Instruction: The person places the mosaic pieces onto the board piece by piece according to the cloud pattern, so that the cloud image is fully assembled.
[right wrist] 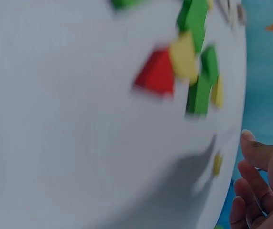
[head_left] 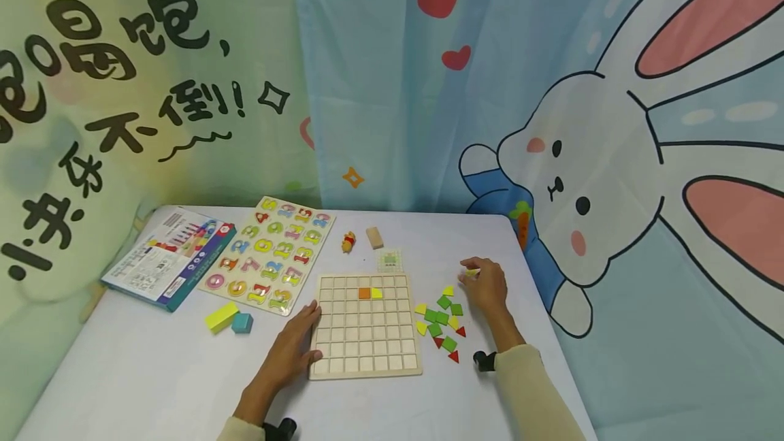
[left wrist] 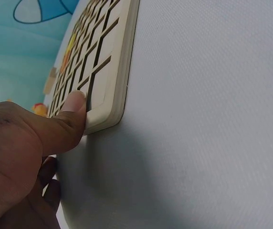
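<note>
A wooden grid board [head_left: 365, 335] lies on the table, an orange square [head_left: 364, 293] and a yellow square [head_left: 376, 293] side by side in cells near its far edge. My left hand [head_left: 292, 344] rests at the board's left side with fingers and thumb spread along it; the left wrist view shows the thumb [left wrist: 73, 102] on the rim near a corner. Beyond the loose pieces, my right hand [head_left: 488, 286] reaches over a small yellow piece [right wrist: 217, 164]. Its thumb and fingers are apart with nothing between them in the right wrist view.
Loose green [head_left: 442, 318], yellow and red triangular [head_left: 454, 357] pieces lie right of the board. Behind it are a small pattern card [head_left: 390, 260], a wooden block [head_left: 374, 237] and a small figure [head_left: 348, 242]. Leftward are a number puzzle [head_left: 251, 265], a box [head_left: 165, 257] and yellow [head_left: 221, 318] and blue [head_left: 241, 323] blocks.
</note>
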